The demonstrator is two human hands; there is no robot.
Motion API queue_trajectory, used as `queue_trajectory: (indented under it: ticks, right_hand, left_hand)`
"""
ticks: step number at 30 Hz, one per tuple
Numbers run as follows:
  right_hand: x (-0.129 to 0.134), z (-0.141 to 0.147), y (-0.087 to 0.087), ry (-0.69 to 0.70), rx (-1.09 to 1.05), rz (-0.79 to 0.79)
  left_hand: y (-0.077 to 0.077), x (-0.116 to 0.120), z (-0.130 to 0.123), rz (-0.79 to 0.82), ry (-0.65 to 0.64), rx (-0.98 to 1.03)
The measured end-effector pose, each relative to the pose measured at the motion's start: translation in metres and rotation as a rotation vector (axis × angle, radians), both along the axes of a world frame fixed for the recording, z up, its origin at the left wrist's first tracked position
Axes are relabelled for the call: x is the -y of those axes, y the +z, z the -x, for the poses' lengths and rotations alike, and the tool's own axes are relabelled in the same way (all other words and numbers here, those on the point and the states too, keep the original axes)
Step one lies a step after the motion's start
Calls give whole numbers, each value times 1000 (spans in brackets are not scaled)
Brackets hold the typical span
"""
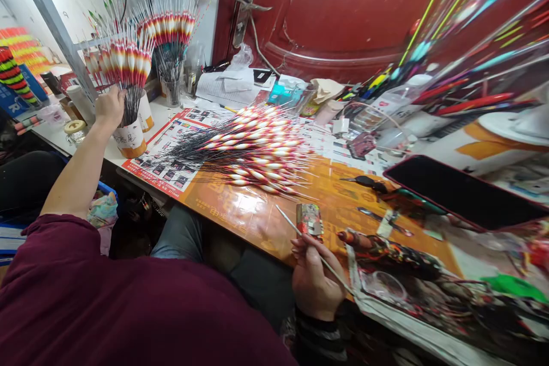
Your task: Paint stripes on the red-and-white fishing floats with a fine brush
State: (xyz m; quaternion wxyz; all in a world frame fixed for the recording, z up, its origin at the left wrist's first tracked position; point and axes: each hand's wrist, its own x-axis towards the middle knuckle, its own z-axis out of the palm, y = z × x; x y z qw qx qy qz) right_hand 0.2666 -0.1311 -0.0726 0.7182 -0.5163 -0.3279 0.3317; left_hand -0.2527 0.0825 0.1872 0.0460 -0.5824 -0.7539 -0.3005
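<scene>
Left of the right hand there is room over the shiny table. A small block is just ahead of that hand, a lumpy tool to its right. A big pile of painted sticks blocks the way between both hands.

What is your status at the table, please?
Left hand at upright floats in cup. Right hand holding thin stick. Float pile on table. Stained block beyond right hand.

Left hand is touching upright floats — stems standing in a cup. Right hand is holding a thin stick — loose floats are lying on the table.
</scene>
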Motion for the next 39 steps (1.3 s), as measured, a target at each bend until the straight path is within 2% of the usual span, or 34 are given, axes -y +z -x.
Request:
queue_trajectory:
  ticks: [2, 3, 6, 9, 12, 19, 25, 30, 35, 39]
  right_hand:
    - [0, 0, 0, -1, -16, -9]
    - [0, 1, 0, -2, -18, -8]
    - [0, 2, 3, -12, -9, 9]
    - [1, 3, 6, -27, -10, 23]
    - [1, 4, 8, -24, -19, 13]
    - [1, 5, 7, -30, -22, -9]
    - [2, 5, 7, -33, 0, -8]
    - [3, 3, 6, -12, 15, 13]
    - [2, 6, 11, -39, -9, -1]
    - [1, 9, 15, -56, -4, -23]
  left_hand:
    - [4, 8, -12, -69, 120, -88]
    - [5, 11, -19, -97, 139, -128]
    - [7, 15, -40, -115, 61, -170]
    - [8, 8, -50, -86, -13, -139]
    - [9, -3, -52, -65, -26, -91]
    - [7, -22, -47, -80, 93, -167]
    - [3, -25, -43, -82, 80, -152]
    - [6, -23, -46, -59, 141, -243]
    - [23, -18, -64, -39, 187, -230]
    - [55, -18, -85, -93, 118, -227]
